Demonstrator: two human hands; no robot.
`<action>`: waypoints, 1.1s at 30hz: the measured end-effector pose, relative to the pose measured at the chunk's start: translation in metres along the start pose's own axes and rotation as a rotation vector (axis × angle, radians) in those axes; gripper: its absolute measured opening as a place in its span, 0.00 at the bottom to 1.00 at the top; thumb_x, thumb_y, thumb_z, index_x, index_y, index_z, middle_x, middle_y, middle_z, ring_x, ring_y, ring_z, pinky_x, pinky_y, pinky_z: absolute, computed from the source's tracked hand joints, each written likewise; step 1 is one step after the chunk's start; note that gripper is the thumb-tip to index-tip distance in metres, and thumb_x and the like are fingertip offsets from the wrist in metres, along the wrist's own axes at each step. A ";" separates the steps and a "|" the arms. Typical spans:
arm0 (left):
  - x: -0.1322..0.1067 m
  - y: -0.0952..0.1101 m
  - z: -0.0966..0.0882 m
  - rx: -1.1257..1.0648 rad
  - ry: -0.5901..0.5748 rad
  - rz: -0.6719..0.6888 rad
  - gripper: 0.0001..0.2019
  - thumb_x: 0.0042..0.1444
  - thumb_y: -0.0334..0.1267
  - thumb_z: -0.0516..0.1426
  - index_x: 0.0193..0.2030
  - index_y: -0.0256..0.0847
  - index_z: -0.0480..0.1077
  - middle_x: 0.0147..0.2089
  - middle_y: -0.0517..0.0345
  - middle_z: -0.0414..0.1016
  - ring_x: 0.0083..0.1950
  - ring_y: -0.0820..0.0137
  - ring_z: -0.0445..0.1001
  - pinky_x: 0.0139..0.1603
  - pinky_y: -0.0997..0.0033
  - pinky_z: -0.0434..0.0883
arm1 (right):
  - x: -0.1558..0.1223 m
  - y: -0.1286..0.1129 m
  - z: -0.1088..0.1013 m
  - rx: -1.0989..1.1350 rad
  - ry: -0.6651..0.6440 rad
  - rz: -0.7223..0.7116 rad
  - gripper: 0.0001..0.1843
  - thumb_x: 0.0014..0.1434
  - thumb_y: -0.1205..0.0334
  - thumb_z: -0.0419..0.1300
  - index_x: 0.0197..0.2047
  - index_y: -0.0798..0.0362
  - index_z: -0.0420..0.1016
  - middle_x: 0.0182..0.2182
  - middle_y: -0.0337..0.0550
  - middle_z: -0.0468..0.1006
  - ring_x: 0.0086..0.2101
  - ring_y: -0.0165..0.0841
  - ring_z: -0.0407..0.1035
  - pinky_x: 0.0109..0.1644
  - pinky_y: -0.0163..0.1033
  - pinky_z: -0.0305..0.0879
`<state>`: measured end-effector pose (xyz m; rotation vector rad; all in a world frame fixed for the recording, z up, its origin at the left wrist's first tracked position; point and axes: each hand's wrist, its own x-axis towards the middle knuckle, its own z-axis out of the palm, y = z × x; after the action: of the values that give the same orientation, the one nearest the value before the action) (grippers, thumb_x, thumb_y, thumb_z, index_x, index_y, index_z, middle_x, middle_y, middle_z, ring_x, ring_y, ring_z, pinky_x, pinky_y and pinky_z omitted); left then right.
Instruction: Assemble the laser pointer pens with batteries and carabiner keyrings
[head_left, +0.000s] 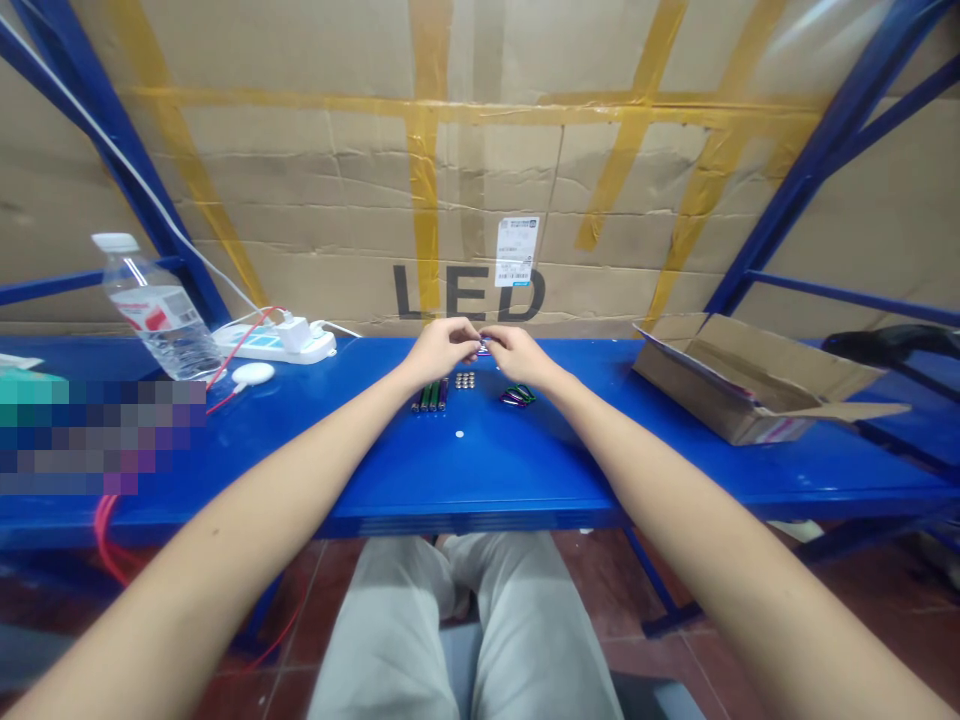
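Note:
My left hand [442,348] and my right hand [516,352] meet over the far part of the blue table [480,475]. Both are closed with the fingers pinched together; a tiny purplish bit shows at the fingertips, too small to name. Just below my left hand, several slim dark green and purple tubes [429,397] lie side by side. Between the hands and nearer to me sits a tight block of small round silvery pieces [465,381]. Close under my right hand is a loose pile of shiny green and purple clip-like pieces [517,396].
At the left stand a plastic water bottle [163,310] and a white power strip [277,341] with cables and a white round charger [253,374]. An open cardboard box [739,385] lies at the right. Behind rises a large taped carton [322,200] between blue frame posts.

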<state>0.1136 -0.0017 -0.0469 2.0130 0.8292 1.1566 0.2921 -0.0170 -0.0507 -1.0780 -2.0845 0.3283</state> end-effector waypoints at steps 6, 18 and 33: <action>-0.001 0.003 0.007 -0.073 0.049 -0.083 0.03 0.52 0.28 0.63 0.32 0.37 0.73 0.25 0.59 0.76 0.29 0.70 0.77 0.36 0.66 0.76 | -0.002 0.000 0.002 -0.141 -0.003 -0.005 0.14 0.67 0.69 0.48 0.41 0.56 0.76 0.39 0.50 0.81 0.40 0.39 0.72 0.45 0.39 0.62; 0.004 0.005 -0.002 -0.047 0.018 -0.169 0.05 0.52 0.25 0.62 0.32 0.36 0.71 0.26 0.55 0.78 0.29 0.69 0.78 0.37 0.61 0.78 | 0.000 0.006 -0.003 -0.274 -0.039 0.069 0.15 0.69 0.68 0.47 0.43 0.57 0.76 0.43 0.58 0.81 0.43 0.44 0.73 0.46 0.42 0.63; 0.002 -0.050 -0.066 0.558 0.200 -0.420 0.08 0.38 0.26 0.63 0.19 0.42 0.70 0.19 0.58 0.70 0.28 0.65 0.72 0.35 0.66 0.68 | -0.005 0.064 -0.035 -0.515 -0.303 0.544 0.12 0.56 0.67 0.61 0.43 0.57 0.81 0.45 0.59 0.82 0.45 0.46 0.76 0.46 0.42 0.69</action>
<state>0.0456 0.0437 -0.0602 2.0063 1.7372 0.9547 0.3572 0.0147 -0.0632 -2.0227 -2.1609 0.2247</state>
